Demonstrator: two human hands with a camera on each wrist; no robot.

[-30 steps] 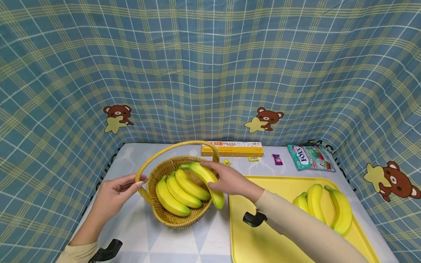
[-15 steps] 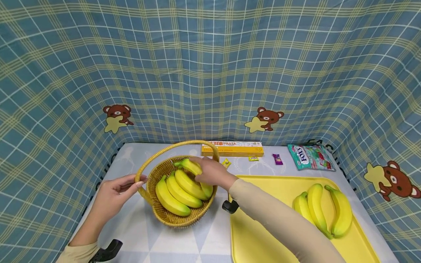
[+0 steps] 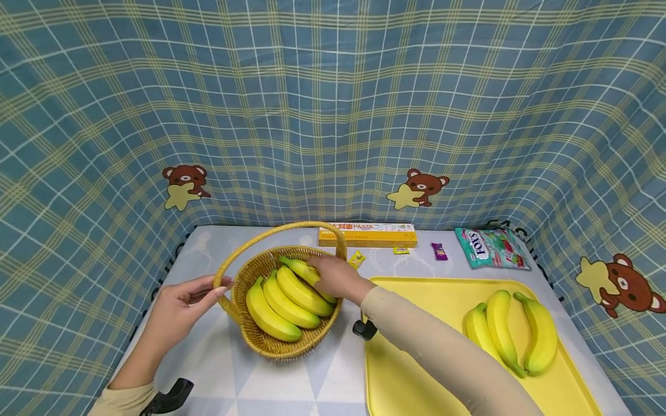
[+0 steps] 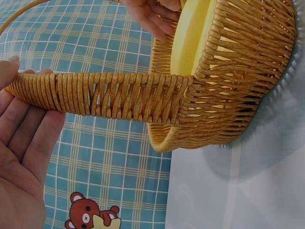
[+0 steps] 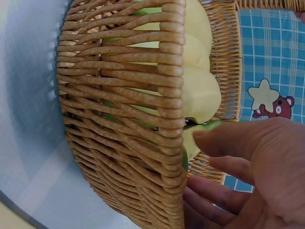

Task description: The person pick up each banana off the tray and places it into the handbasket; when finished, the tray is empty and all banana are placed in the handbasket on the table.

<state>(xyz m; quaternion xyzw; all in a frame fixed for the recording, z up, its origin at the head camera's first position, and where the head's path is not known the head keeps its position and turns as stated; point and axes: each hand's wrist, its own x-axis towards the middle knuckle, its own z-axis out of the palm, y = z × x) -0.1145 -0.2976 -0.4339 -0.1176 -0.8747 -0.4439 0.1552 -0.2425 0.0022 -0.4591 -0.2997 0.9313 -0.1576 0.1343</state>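
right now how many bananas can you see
7 bananas: four in the wicker basket, three side by side plus one partly under the right hand, and three on the yellow tray, one partly behind the sleeve. More could be hidden beneath those in the basket.

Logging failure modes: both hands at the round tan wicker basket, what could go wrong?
1. The left hand holds the tan wicker basket by one side of its arched handle; a tug could tip it.
2. The right hand is over the basket rim at a curved yellow banana; withdrawing might snag the rim or drag that banana.
3. The beige sleeve reaches across the flat yellow tray; pulling back could nudge the bananas there.
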